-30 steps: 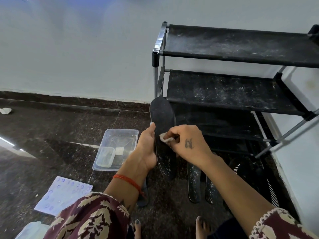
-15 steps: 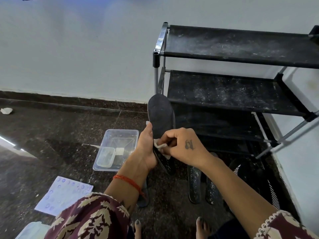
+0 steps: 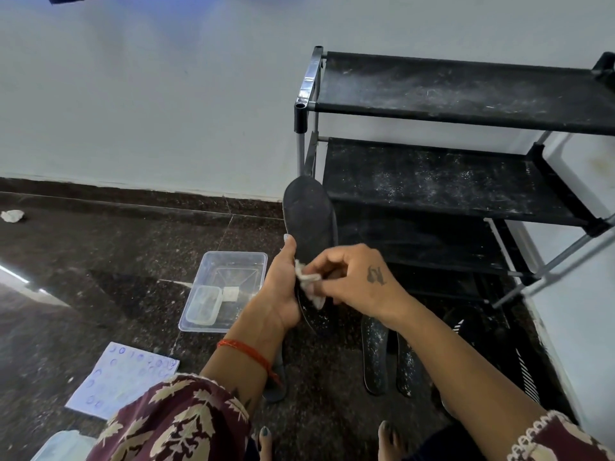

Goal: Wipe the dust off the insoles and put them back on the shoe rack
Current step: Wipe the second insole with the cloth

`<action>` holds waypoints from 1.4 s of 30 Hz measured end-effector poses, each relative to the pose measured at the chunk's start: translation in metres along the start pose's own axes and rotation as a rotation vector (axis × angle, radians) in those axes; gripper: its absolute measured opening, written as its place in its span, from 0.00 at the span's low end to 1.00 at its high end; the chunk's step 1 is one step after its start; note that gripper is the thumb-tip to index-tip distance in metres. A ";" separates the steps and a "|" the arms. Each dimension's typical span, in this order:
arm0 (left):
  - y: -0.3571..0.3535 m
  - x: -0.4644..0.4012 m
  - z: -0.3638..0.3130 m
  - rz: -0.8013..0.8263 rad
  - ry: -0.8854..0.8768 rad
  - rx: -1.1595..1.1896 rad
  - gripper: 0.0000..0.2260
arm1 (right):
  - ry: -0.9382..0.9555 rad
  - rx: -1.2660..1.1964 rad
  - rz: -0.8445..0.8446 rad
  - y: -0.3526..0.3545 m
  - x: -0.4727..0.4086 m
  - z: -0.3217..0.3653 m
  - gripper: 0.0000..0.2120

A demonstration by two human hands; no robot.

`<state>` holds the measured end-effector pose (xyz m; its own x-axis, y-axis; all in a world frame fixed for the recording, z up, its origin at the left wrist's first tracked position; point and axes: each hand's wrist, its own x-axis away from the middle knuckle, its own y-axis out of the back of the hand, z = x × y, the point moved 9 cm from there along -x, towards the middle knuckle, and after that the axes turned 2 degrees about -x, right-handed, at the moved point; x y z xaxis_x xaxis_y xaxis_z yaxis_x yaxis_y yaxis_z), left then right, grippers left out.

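My left hand (image 3: 281, 287) grips a black insole (image 3: 307, 217) upright by its left edge, toe end pointing up, in front of the shoe rack. My right hand (image 3: 352, 281) pinches a small white wipe (image 3: 307, 282) and presses it against the insole's middle. The insole's lower part still shows white dust specks. Two more dusty black insoles (image 3: 374, 354) lie on the floor below my right wrist. The black shoe rack (image 3: 449, 181) stands at the right, its shelves speckled with dust.
A clear plastic tub (image 3: 229, 261) with a small lidded box and a white piece inside sits on the dark floor at the left. A printed paper sheet (image 3: 123, 377) lies nearer me. A crumpled tissue (image 3: 12, 215) lies far left. Black sandals (image 3: 519, 361) rest under the rack.
My right hand with the wipe slid down and slightly left along the insole, from near its middle toward its lower part. The left hand kept the insole upright, tilting it a little.
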<state>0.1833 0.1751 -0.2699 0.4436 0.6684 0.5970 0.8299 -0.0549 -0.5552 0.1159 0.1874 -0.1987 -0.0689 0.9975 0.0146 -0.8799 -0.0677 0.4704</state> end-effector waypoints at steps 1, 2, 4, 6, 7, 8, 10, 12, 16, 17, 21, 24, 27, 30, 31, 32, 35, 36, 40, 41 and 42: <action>0.003 -0.002 -0.001 -0.010 -0.006 0.006 0.34 | -0.029 -0.076 0.086 -0.010 0.002 0.000 0.07; 0.005 -0.003 -0.002 -0.016 -0.015 0.012 0.33 | -0.032 -0.078 0.117 -0.014 0.002 -0.001 0.07; 0.006 -0.003 -0.003 -0.027 -0.035 0.032 0.28 | 0.009 0.067 0.057 -0.009 -0.001 -0.003 0.07; 0.005 -0.002 -0.002 -0.023 -0.044 0.032 0.25 | 0.029 0.227 -0.023 -0.002 -0.002 -0.005 0.05; 0.003 -0.002 -0.001 -0.014 -0.045 0.013 0.24 | 0.035 0.283 -0.058 0.001 -0.002 -0.005 0.05; 0.001 -0.001 -0.001 -0.003 -0.043 0.007 0.24 | 0.038 0.330 -0.087 0.004 -0.002 -0.004 0.05; -0.003 0.002 0.002 0.024 -0.016 -0.012 0.24 | 0.036 0.413 -0.130 0.010 -0.001 -0.005 0.06; -0.008 0.004 0.007 0.067 0.017 -0.036 0.26 | 0.031 0.502 -0.173 0.016 -0.001 -0.006 0.08; -0.016 0.008 0.008 0.104 0.033 -0.031 0.27 | 0.037 0.552 -0.282 0.029 -0.001 -0.006 0.10; -0.016 0.007 0.006 0.101 0.026 -0.013 0.28 | 0.041 0.463 -0.289 0.030 -0.001 -0.005 0.09; -0.005 0.001 0.003 0.046 0.024 0.026 0.30 | -0.067 -0.117 0.026 0.001 -0.002 -0.007 0.08; 0.004 -0.001 0.000 -0.028 -0.013 0.029 0.26 | -0.045 -0.044 0.126 -0.014 0.002 -0.005 0.07; 0.006 -0.003 0.001 -0.043 -0.035 0.020 0.22 | 0.015 0.171 0.012 -0.005 -0.001 -0.006 0.07; 0.001 -0.002 0.004 -0.001 -0.021 0.010 0.22 | 0.024 0.340 -0.090 0.007 0.000 -0.006 0.05; -0.002 -0.002 0.006 0.015 -0.010 0.007 0.23 | 0.025 0.383 -0.119 0.011 0.000 -0.006 0.05; -0.005 0.001 0.007 0.036 0.001 -0.002 0.23 | 0.023 0.425 -0.146 0.015 0.001 -0.006 0.05; -0.015 0.005 0.009 0.097 0.019 -0.023 0.25 | 0.006 0.528 -0.217 0.026 0.001 -0.010 0.08; -0.016 0.005 0.008 0.103 0.020 -0.016 0.26 | 0.007 0.525 -0.244 0.028 0.001 -0.009 0.08; -0.012 0.002 0.002 0.094 0.009 0.043 0.30 | -0.030 0.009 -0.122 0.017 0.002 -0.004 0.06; -0.009 0.001 0.001 0.070 0.003 0.047 0.30 | -0.042 -0.093 -0.021 0.006 0.004 0.000 0.07; -0.006 0.000 0.000 0.059 -0.005 0.060 0.30 | -0.028 -0.091 0.065 -0.003 0.006 0.004 0.07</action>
<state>0.1781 0.1755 -0.2662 0.4891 0.6689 0.5597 0.7806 -0.0494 -0.6231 0.1201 0.1939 -0.1970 -0.1156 0.9910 0.0676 -0.9132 -0.1328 0.3853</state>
